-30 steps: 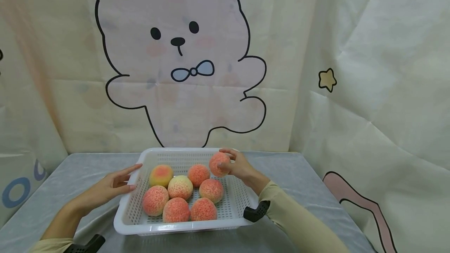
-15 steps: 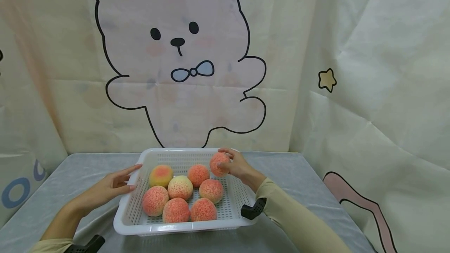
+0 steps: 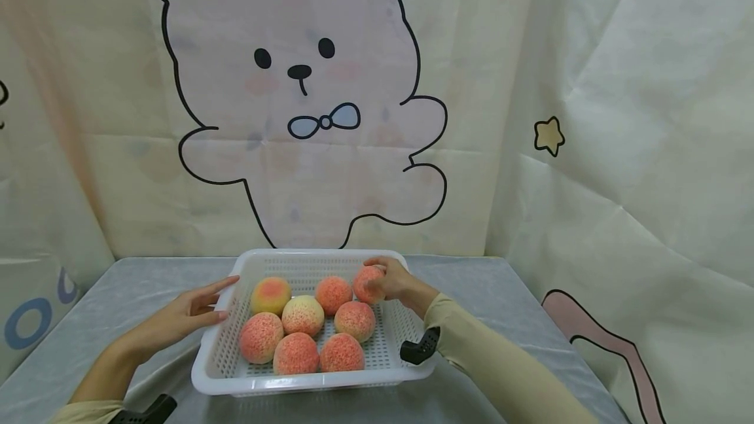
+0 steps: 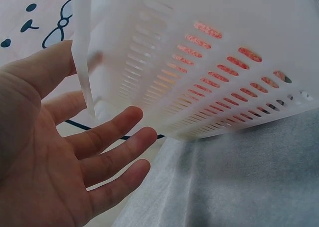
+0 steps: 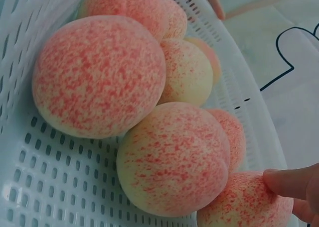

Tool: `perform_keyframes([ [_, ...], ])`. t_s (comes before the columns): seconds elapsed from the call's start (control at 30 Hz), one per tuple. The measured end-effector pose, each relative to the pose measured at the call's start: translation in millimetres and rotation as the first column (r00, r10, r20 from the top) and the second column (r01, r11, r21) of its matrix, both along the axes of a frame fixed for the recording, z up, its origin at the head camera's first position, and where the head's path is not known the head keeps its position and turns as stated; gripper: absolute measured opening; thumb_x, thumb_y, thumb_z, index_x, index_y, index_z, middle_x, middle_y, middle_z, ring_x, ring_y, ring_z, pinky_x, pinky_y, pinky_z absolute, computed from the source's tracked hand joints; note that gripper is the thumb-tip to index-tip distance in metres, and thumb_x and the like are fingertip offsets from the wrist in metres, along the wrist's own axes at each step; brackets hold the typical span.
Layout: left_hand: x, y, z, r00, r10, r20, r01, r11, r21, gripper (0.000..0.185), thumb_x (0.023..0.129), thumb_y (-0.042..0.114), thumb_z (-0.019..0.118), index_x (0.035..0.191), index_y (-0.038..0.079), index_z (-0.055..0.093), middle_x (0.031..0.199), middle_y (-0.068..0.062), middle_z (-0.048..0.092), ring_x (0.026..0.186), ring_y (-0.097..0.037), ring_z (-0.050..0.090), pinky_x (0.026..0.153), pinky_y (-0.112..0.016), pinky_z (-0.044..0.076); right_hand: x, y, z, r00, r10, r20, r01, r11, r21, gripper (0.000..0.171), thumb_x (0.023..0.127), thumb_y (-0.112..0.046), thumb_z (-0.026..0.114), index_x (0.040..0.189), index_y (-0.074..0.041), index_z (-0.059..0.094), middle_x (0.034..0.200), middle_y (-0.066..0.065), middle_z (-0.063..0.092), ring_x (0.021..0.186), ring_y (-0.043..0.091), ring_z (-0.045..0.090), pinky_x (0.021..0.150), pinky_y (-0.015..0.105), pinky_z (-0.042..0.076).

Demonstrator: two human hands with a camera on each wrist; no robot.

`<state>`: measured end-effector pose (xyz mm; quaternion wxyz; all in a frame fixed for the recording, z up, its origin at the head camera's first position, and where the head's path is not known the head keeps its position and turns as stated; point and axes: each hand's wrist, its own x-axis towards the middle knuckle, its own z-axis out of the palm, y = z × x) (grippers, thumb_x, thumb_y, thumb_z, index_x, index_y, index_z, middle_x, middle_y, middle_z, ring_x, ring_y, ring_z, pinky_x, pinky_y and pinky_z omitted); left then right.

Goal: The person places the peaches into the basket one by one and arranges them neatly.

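In the head view, my left hand (image 3: 185, 313) is at the left side of a white perforated plastic basket (image 3: 203, 375). Its thumb and forefinger touch the rim. The left wrist view shows the other fingers (image 4: 119, 152) spread loosely below the rim, beside the basket wall. My right hand (image 3: 400, 283) reaches over the right side and grips a red-speckled peach (image 3: 366, 285) between thumb and fingers. This peach sits low at the back right, close beside another peach (image 3: 333, 294). In the right wrist view, fingertips (image 5: 284, 182) press on its skin.
Several more peaches lie in the basket, among them a yellow one (image 3: 271, 295), a pale one (image 3: 303, 315) and a red one at the front (image 3: 296, 353). A grey cloth (image 3: 471, 306) covers the table. Behind it hangs a printed curtain (image 3: 459, 201).
My right hand has lowered the peach into the back right of the basket, beside the other peaches. The left hand has stayed at the rim.
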<state>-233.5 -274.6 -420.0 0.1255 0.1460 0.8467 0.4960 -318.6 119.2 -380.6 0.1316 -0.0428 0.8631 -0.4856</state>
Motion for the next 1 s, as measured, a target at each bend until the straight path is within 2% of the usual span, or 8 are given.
perform_keyframes([
  [0.2, -0.6, -0.4, 0.4, 1.000, 0.000, -0.002, 0.000, 1.000, 0.006, 0.077, 0.101, 0.030, 0.059, 0.163, 0.012, 0.016, 0.157, -0.034, 0.035, 0.126, -0.038, 0.059, 0.093, -0.062, 0.055, -1.9, -0.2, -4.0, 1.000, 0.009, -0.015, -0.009, 0.999, 0.046, 0.047, 0.090, -0.001, 0.070, 0.136, -0.005, 0.058, 0.137, 0.023, 0.059, 0.119, 0.030, 0.060, 0.091, 0.044, 0.054],
  [0.4, -0.5, 0.2, 2.0, 1.000, 0.003, 0.000, -0.003, 1.000, 0.010, 0.077, 0.101, 0.031, 0.059, 0.163, 0.013, 0.018, 0.158, -0.034, 0.034, 0.127, -0.038, 0.058, 0.094, -0.063, 0.054, -0.9, -0.6, -2.7, 0.999, 0.045, -0.028, -0.043, 0.995, 0.088, 0.049, 0.088, 0.003, 0.069, 0.135, -0.003, 0.057, 0.137, 0.021, 0.058, 0.120, 0.031, 0.058, 0.095, 0.044, 0.053],
  [0.6, -0.4, 0.0, -0.8, 1.000, 0.004, 0.005, -0.005, 1.000, 0.011, 0.078, 0.100, 0.031, 0.060, 0.163, 0.013, 0.017, 0.159, -0.033, 0.031, 0.127, -0.040, 0.058, 0.092, -0.063, 0.055, -0.6, -0.9, -3.3, 0.996, 0.078, -0.034, -0.073, 0.988, 0.133, 0.052, 0.086, 0.005, 0.068, 0.136, -0.002, 0.056, 0.146, 0.023, 0.052, 0.132, 0.038, 0.052, 0.107, 0.053, 0.047],
  [0.83, 0.1, -0.1, -0.8, 1.000, 0.007, 0.008, -0.007, 1.000, 0.002, 0.078, 0.101, 0.031, 0.060, 0.163, 0.013, 0.017, 0.158, -0.034, 0.032, 0.129, -0.041, 0.057, 0.094, -0.064, 0.054, -0.1, 0.3, -5.4, 0.991, 0.130, -0.004, -0.128, 0.979, 0.156, 0.056, 0.089, -0.010, 0.071, 0.142, -0.003, 0.054, 0.154, 0.026, 0.046, 0.145, 0.043, 0.039, 0.117, 0.058, 0.036],
  [1.0, 0.6, 0.3, 0.4, 1.000, 0.012, 0.009, -0.012, 1.000, -0.003, 0.078, 0.101, 0.032, 0.060, 0.163, 0.013, 0.017, 0.158, -0.034, 0.033, 0.130, -0.041, 0.056, 0.095, -0.064, 0.053, 1.3, 0.0, -2.0, 0.989, 0.147, 0.016, -0.147, 0.977, 0.151, 0.054, 0.095, -0.022, 0.068, 0.144, -0.005, 0.052, 0.154, 0.024, 0.046, 0.148, 0.043, 0.035, 0.118, 0.058, 0.035],
])
